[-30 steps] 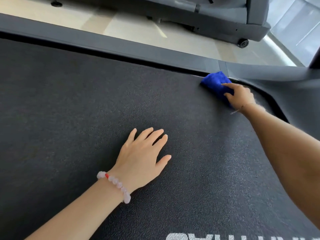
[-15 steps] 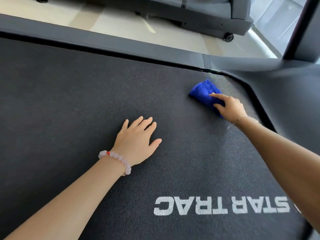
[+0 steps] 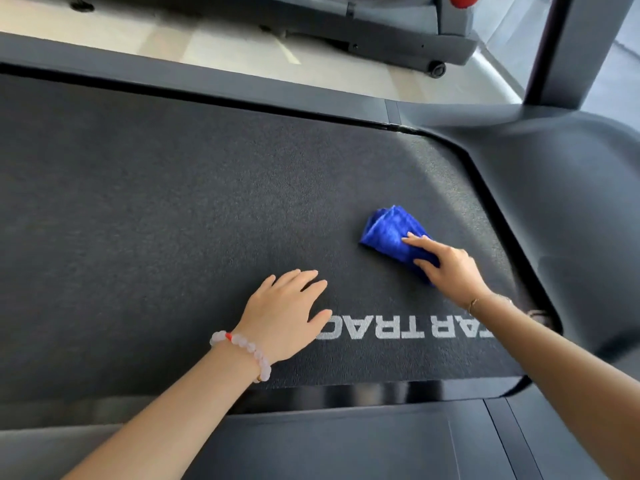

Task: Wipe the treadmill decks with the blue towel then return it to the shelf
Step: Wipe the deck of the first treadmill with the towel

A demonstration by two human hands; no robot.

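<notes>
A bunched blue towel lies on the dark textured treadmill deck, right of centre. My right hand holds it from the near side, index finger laid along its top and the other fingers curled round its edge. My left hand, with a pale bead bracelet on the wrist, rests flat on the deck beside the white STAR TRAC lettering, fingers spread and holding nothing.
A grey side rail borders the deck's far edge and another the near edge. The dark motor cover curves round the right end, with an upright post above it. Another treadmill stands across the pale floor.
My right hand has dragged the towel from the far right corner of the deck toward me. The view has shifted, so the lettering and the near rail now show.
</notes>
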